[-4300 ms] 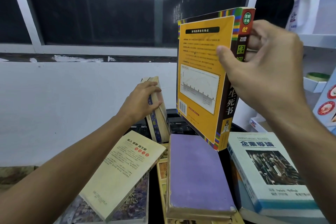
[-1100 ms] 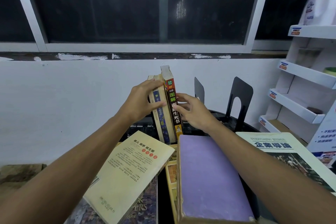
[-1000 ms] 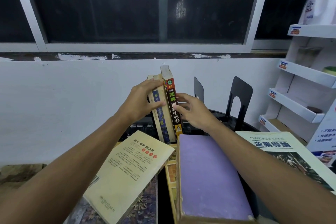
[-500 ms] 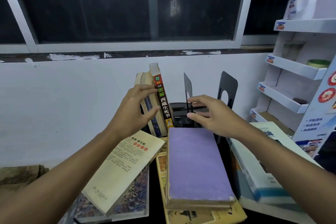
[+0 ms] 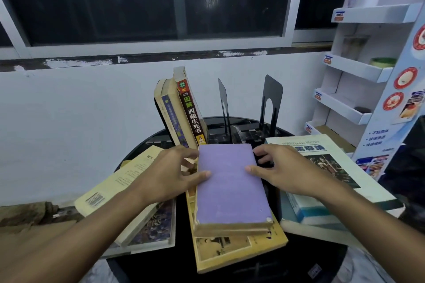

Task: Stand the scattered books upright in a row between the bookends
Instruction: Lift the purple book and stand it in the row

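Note:
A thick purple-covered book [image 5: 230, 186] lies flat on a yellow book [image 5: 239, 250] at the table's middle. My left hand [image 5: 170, 174] grips its left edge, thumb on the cover. My right hand [image 5: 282, 167] grips its right edge the same way. Behind it three books lean left in a row; the rightmost has a dark spine with Chinese writing [image 5: 192, 110]. Two black bookends [image 5: 271, 103] stand to their right. A cream paperback [image 5: 119, 186] lies at left, a white textbook [image 5: 326, 167] at right.
The round black table [image 5: 230, 269] stands against a white wall under a dark window. A white shelf rack [image 5: 358, 71] stands at the right, close to the textbook. A dark-covered book [image 5: 151, 227] lies beneath the cream paperback.
Both hands left the standing row and came down to the purple book, now holding its two sides. The standing books stay leaning without support.

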The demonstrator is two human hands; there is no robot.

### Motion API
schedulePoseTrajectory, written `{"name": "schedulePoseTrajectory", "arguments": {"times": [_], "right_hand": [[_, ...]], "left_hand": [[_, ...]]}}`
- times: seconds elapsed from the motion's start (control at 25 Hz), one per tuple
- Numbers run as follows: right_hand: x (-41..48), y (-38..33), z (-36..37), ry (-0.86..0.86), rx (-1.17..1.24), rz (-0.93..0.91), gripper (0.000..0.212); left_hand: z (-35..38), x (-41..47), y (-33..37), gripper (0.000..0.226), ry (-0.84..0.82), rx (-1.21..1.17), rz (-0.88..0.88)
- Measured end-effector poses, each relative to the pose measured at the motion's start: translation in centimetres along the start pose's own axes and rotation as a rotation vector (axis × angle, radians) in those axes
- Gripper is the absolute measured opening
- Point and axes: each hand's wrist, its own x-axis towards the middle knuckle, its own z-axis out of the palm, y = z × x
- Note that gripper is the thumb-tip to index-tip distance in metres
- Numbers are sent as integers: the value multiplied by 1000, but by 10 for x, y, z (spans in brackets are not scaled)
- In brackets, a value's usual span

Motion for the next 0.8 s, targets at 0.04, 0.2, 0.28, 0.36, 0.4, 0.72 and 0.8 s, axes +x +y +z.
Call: {"name": "schedulePoseTrajectory", "arguments": {"times": [0.04,0.2,0.28,0.36,0.4,0.72,0.8], "right_hand": [[-1,0,2,-15,0,11,44],[2,-2,6,-50,-5,58,43],[4,-1,9,-96,-14,76,49],[3,-2,12,-112,9,83,52],[2,-3,13,-111,30,85,52],[-10,-12,19,-24,124,78,34],[-14,-13,20,17,176,74,35]], "left_hand": [[2,-2,1,40,-20,26,-15],[8,-2,1,51,-79,89,-97],[10,-3,2,50,-104,88,-126],[13,-4,2,50,-117,83,-144],[14,-5,3,49,-117,78,-150],[17,-11,7,36,-96,-34,-166],[17,-12,9,33,-55,-65,-155]]}}
